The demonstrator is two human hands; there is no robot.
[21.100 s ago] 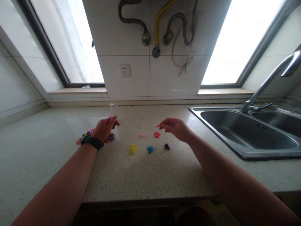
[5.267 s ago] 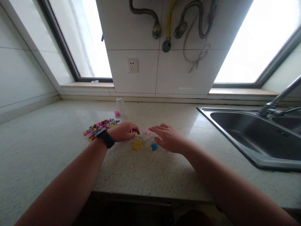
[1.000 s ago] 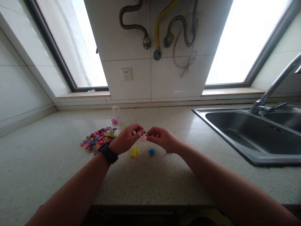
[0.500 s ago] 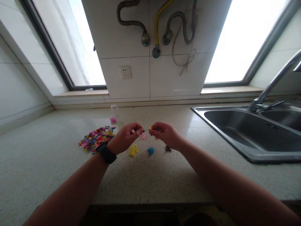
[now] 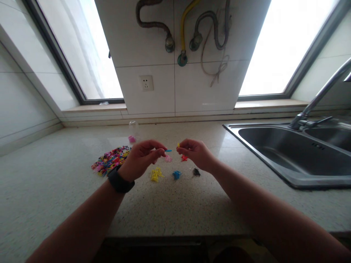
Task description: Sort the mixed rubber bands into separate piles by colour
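My left hand (image 5: 141,155), with a black band on its wrist, pinches a small blue rubber band (image 5: 168,150) that sticks out past the fingertips. Facing it across a narrow gap, my right hand (image 5: 196,152) has thumb and fingers closed on a small yellow rubber band (image 5: 178,145). Below the hands on the counter lie little single-colour piles: pink (image 5: 168,158), red (image 5: 184,157), yellow (image 5: 156,174), blue (image 5: 176,175) and black (image 5: 196,171). A larger mixed-colour pile of bands (image 5: 111,160) lies left of my left hand, which partly covers it.
A clear plastic container (image 5: 133,128) stands at the back left, with a pink object (image 5: 132,138) by it. The steel sink (image 5: 285,175) and its faucet (image 5: 315,98) are at the right. The speckled counter (image 5: 175,212) ends at a front edge near me.
A second ago the hands nearly met; half a second ago a thin bluish strand spanned them. Now they are apart, blue band in the left, yellow in the right. My left hand has shifted slightly left.
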